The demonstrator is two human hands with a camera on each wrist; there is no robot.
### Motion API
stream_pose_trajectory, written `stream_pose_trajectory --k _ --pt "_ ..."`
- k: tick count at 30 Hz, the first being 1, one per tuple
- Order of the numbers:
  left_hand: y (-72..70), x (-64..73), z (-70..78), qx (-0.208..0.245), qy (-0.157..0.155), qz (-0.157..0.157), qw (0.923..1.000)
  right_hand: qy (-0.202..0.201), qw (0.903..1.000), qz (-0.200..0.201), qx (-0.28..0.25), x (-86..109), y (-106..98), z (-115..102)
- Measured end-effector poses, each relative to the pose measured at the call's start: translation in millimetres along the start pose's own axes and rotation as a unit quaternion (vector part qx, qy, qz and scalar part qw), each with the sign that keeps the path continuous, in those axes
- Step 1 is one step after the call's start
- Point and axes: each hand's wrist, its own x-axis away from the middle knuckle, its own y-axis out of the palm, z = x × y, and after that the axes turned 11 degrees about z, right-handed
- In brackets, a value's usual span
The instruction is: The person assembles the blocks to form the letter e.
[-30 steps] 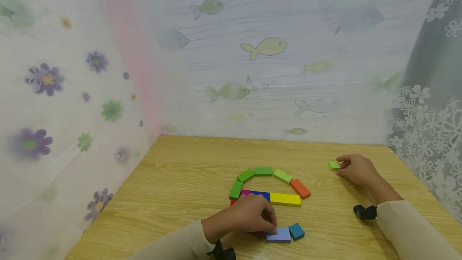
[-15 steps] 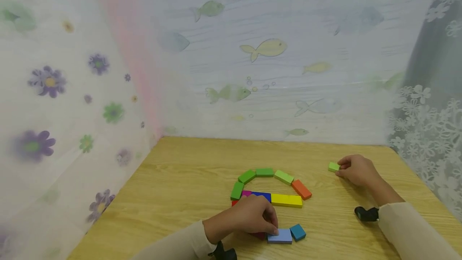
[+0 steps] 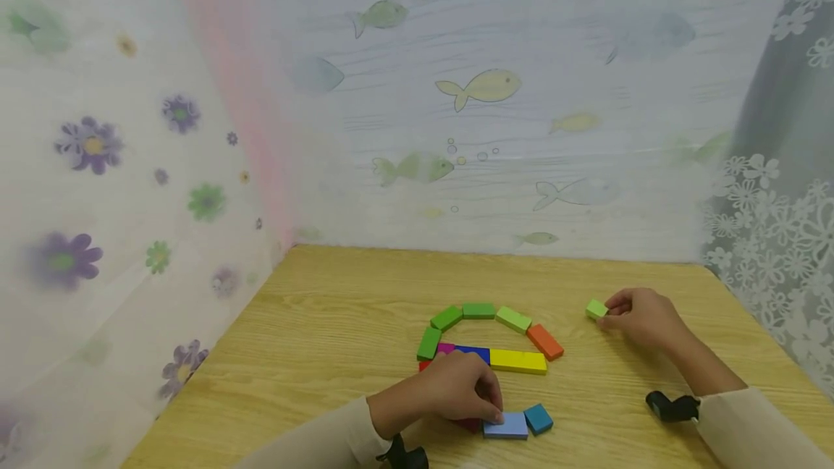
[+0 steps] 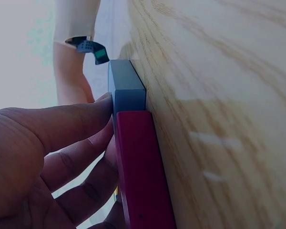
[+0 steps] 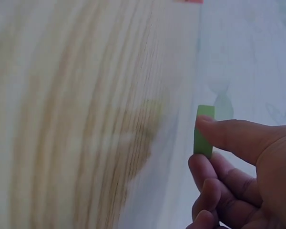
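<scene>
My right hand (image 3: pixel 641 317) pinches a small light green block (image 3: pixel 596 310) between thumb and fingertips, above the right part of the table. The right wrist view shows the thumb on one face of this green block (image 5: pixel 204 133) and a finger below it. My left hand (image 3: pixel 452 386) rests with its thumb tip on a light blue block (image 3: pixel 505 425) lying flat. In the left wrist view its other fingers lie loosely bent over the crimson block (image 4: pixel 143 167), end to end with the light blue block. That hand hides part of the layout in the head view.
Behind the left hand, several green blocks (image 3: pixel 478 310) and an orange block (image 3: pixel 544 342) form an arch over a row with a yellow block (image 3: pixel 517 361) and a blue block (image 3: pixel 476 353). A teal block (image 3: pixel 538 418) sits right of the light blue one. Patterned curtains surround the wooden table (image 3: pixel 313 339).
My right hand has moved slightly toward me, and the light green block in it has turned and shifted a little left. The left hand keeps its place on the light blue block.
</scene>
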Motion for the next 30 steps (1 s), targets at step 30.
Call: stream_pose_trajectory --k 30 --pt "1.2 0.4 -0.8 -0.003 0.002 0.008 1.0 -0.019 0.9957 -0.071 -0.057 73.3 14.5 -45.6"
